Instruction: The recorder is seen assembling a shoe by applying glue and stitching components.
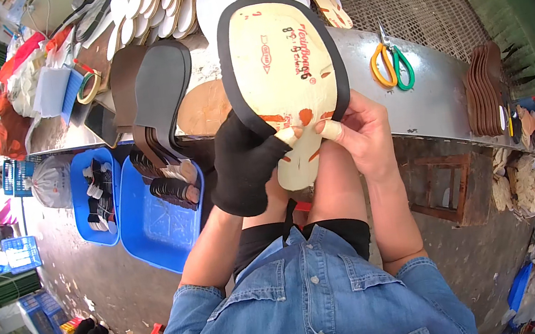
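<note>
Upright in front of me is a cream insole board [282, 55] with red marks on it and a black strip around its wide end. My left hand [243, 163], in a black fingerless glove, grips the black edge at the left of its narrowing part. On the opposite edge, my right hand [365, 133] pinches the strip between thumb and fingers; the thumbs of both hands press near the middle. Below them, the narrow end of the board hangs over my lap. Dark grey insole pieces [163, 79] lie on the bench left of my left hand.
Scissors [397, 70] with yellow and green handles lie on the metal bench [362, 65]. Brown insoles [484, 92] stand stacked at its right end. White insoles [152, 5] pile at the back. Left below are blue bins [157, 230] with dark pieces, and a tape roll [89, 88] sits above.
</note>
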A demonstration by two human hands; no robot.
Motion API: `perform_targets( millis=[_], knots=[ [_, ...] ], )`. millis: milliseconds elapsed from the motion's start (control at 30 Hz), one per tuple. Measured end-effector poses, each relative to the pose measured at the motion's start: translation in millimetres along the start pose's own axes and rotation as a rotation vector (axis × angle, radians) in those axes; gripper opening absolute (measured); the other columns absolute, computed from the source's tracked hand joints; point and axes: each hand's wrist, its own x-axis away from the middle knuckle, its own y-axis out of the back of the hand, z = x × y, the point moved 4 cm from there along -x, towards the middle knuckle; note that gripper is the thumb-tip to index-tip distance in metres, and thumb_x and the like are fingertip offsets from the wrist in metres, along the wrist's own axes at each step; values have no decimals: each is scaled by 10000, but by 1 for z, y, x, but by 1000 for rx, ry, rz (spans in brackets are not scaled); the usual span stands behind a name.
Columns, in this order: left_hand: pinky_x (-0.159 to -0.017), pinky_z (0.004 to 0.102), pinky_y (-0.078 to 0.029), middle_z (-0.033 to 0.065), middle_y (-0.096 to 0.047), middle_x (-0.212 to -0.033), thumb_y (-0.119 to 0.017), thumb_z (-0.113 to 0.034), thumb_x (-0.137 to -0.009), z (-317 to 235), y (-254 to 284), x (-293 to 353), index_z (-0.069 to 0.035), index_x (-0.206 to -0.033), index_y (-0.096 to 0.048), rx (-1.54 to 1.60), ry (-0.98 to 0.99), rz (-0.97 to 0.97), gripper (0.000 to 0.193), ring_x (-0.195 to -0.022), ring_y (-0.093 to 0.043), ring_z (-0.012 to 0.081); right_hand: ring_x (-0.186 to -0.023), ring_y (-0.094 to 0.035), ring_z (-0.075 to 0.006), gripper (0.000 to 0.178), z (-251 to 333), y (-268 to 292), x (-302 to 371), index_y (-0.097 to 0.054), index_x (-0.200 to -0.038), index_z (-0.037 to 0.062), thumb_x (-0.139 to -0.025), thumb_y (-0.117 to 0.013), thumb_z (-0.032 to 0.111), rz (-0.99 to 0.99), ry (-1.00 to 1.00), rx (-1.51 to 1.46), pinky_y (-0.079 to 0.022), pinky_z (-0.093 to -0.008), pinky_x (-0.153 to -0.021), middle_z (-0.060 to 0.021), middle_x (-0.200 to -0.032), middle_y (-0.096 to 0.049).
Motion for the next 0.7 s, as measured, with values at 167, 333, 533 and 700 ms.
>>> perform_targets(
  millis=[167,333,533,700],
  knots=[
    [-742,265,-505,95,-663,-1015,-684,-68,-803,-2,-2,-13,7,-1119,-601,75,65,13,335,-870,-635,140,-819,-614,-135,247,0,-5,0,-608,-1013,-49,-783,-680,5,-120,39,370,-495,-284,-718,-85,-862,-637],
    [-785,279,-491,77,-644,-1072,-670,-75,-826,7,-7,-10,-14,-1172,-571,95,-54,-146,365,-959,-609,150,-735,-592,-163,177,20,-33,15,-603,-886,-64,-801,-674,75,-346,466,1029,-453,-309,-593,-96,-750,-540],
    [-848,330,-491,81,-601,-1153,-677,-98,-830,17,-2,-10,-36,-1252,-498,469,66,62,463,-1015,-595,183,-640,-532,-57,234,-13,11,-1,-645,-890,-50,-896,-608,181,-38,-124,10,-417,-200,-561,-10,-725,-581],
    [-825,323,-500,77,-619,-1110,-675,-113,-835,26,-1,-12,-35,-1224,-523,486,108,-1,425,-975,-609,176,-589,-481,-66,196,-5,1,-1,-600,-849,-37,-839,-670,147,29,78,414,-400,-230,-529,-17,-688,-545]
  ],
)
